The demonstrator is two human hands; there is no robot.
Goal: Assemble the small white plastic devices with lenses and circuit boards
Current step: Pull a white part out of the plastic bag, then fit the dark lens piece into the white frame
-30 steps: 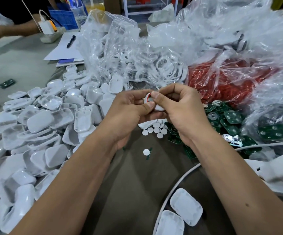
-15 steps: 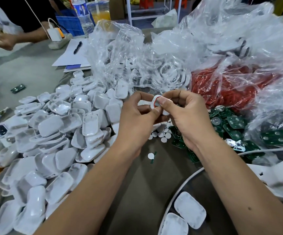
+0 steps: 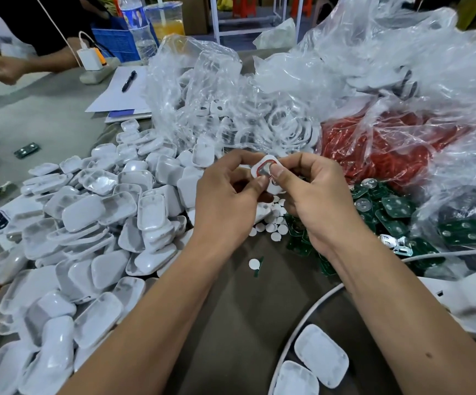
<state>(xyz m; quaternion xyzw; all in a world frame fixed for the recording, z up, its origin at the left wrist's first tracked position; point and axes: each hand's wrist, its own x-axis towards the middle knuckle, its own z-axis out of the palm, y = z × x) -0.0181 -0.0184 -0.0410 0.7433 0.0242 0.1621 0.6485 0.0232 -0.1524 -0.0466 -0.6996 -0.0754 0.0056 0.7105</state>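
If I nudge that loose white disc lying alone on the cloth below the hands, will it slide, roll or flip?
The white disc lies flat and looks thin, so it would probably slide rather than roll. It seems very light, like the scattered discs nearby, so a push may flick it. It lies beside a small green piece, which might move along with it.

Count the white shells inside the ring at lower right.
2: one white shell upper, another below it at the frame's bottom edge. More may lie out of frame.

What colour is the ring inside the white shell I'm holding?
Red, lining the white shell; it shows in the head view.
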